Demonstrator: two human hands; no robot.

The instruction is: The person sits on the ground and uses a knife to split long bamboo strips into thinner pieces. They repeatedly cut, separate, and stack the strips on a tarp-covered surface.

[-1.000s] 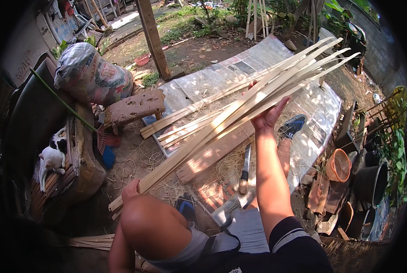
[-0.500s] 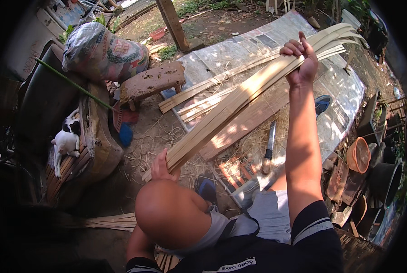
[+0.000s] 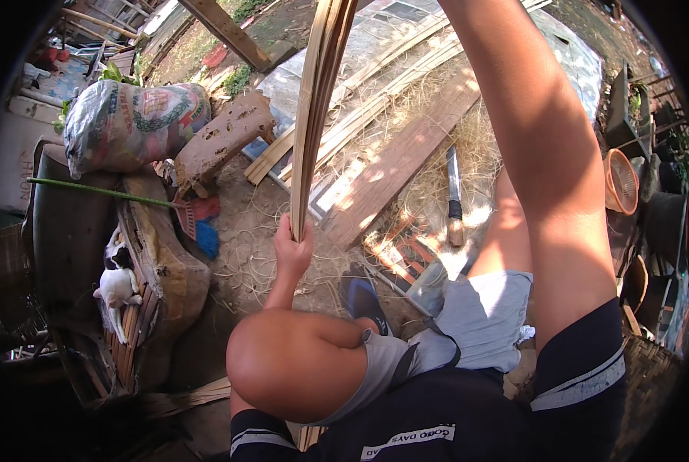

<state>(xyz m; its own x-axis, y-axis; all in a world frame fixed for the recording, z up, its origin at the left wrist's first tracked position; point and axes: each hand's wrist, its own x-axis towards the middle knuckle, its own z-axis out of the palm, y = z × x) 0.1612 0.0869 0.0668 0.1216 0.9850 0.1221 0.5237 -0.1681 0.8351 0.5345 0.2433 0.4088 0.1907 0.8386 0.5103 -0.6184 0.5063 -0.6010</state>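
At far left a white cat (image 3: 117, 289) lies by a dark seat, with a printed sack (image 3: 132, 123) above it and a wooden stool (image 3: 221, 138) just beside. The left hand (image 3: 293, 250) is clenched around the lower end of a bundle of bamboo strips (image 3: 317, 100) that rises steeply out of frame. A knife (image 3: 454, 196) lies on straw. The right hand is out of view above the raised forearm

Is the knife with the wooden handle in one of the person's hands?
No: the knife lies on the straw-covered ground beside a plank, while the left hand grips the lower end of the bundle of bamboo strips.
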